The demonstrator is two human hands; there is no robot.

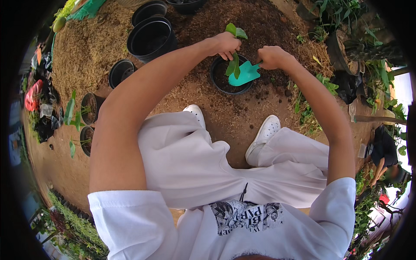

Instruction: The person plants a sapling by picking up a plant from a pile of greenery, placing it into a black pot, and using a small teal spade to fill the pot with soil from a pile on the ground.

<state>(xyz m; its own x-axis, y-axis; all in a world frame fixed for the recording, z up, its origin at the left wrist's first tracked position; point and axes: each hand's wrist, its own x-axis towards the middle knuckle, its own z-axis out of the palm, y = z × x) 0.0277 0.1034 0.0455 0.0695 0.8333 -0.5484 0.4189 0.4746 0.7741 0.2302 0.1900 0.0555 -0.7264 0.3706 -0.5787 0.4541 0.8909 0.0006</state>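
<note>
My left hand [226,45] grips a leafy green plant [233,66] by its stem, over a round black plastic pot [214,79] that stands on the ground between and beyond my shoes. Some dark soil shows inside the pot. In my right hand [272,58] is the handle of a turquoise hand trowel [245,75]. The trowel's blade lies over the pot's opening, close to the plant's lower leaf. My fingers hide part of the stem, and its lower end cannot be made out.
A dark soil heap [260,22] lies beyond the pot, with a pile of dry husks [87,48] to the left. Empty black pots [151,39] stand nearby, and potted plants [92,107] sit beside my left arm. Another person [385,149] bends at the far right.
</note>
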